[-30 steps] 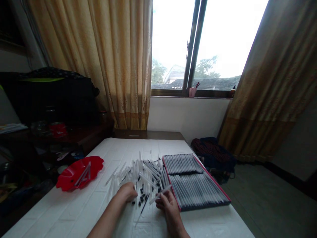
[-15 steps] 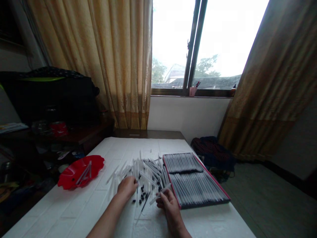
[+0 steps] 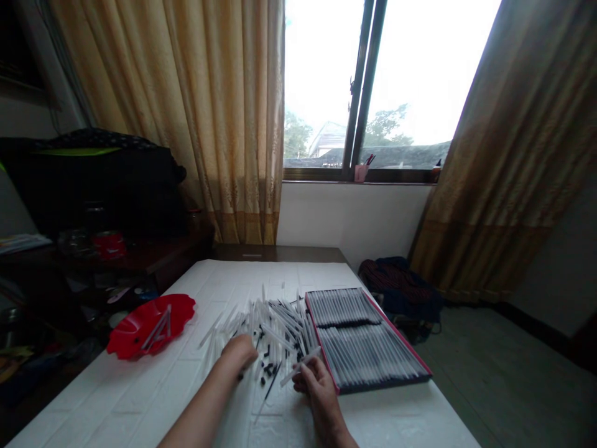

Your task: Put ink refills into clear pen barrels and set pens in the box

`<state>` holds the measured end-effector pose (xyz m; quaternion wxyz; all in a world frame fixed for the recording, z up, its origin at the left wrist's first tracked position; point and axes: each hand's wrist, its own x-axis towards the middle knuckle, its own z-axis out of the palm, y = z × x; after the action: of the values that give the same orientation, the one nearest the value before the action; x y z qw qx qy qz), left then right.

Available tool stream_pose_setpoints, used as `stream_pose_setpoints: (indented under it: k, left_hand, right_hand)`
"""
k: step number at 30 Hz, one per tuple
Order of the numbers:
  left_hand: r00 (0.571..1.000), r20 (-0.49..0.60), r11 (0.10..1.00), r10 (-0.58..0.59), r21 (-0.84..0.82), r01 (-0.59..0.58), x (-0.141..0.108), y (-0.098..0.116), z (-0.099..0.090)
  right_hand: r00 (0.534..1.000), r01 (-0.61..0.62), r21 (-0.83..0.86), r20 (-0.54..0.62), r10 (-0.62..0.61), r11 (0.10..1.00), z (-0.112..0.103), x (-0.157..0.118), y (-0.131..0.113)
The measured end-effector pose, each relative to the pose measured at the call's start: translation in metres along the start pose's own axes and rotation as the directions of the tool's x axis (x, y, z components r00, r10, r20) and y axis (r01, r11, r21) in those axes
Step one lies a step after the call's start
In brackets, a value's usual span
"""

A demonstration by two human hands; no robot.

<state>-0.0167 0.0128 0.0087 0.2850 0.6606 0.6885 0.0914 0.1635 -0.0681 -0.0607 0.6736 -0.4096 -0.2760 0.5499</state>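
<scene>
In my right hand [image 3: 317, 378] a clear plastic tube [image 3: 295, 371], like a pen barrel, is pinched between thumb and fingers and slants up to the right. My left hand [image 3: 240, 353] is closed, its fingers curled down at the near left side of a heap of clear tubes [image 3: 280, 334]; whatever it may hold is hidden. Small black caps [image 3: 267, 368] lie scattered between the two hands. Close to them is a thin dark rod [image 3: 270, 384], lying on the table. Beside my right hand stands a shallow red-edged box [image 3: 373, 354] filled with two rows of tubes.
A red scalloped dish [image 3: 135, 326] with several clear tubes in it sits on the left of the white table [image 3: 153, 404]. Behind it is a dark, cluttered desk [image 3: 153, 261]. Dark cloth [image 3: 401, 286] is piled beyond the table's right edge.
My left hand has dipped slightly, its fingers turning lower among the black caps. My right hand keeps the tube in nearly the same place. The view has shifted a little.
</scene>
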Motion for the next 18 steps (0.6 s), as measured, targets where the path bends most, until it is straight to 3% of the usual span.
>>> stream_pose_setpoints:
  k: [3, 5, 12, 18]
  left_hand:
    - [0.987, 0.131, 0.995, -0.094, 0.034, 0.091, -0.007, -0.007, -0.01]
    - [0.983, 0.163, 0.997, -0.082, 0.028, 0.078, -0.017, -0.01, -0.015]
    - [0.973, 0.01, 0.973, 0.232, -0.006, -0.232, -0.053, -0.013, -0.01]
    - [0.95, -0.04, 0.951, 0.308, -0.006, -0.309, -0.068, -0.018, 0.003]
  right_hand:
    - [1.0, -0.01, 0.025, -0.016, 0.011, 1.0, -0.002, 0.002, 0.002]
    - [0.999, -0.028, 0.035, -0.028, 0.029, 0.999, -0.003, 0.004, 0.002]
    - [0.989, -0.097, 0.093, -0.102, 0.107, 0.991, -0.001, 0.015, 0.001]
    - [0.985, -0.09, 0.137, -0.137, 0.108, 0.986, 0.007, 0.018, -0.003]
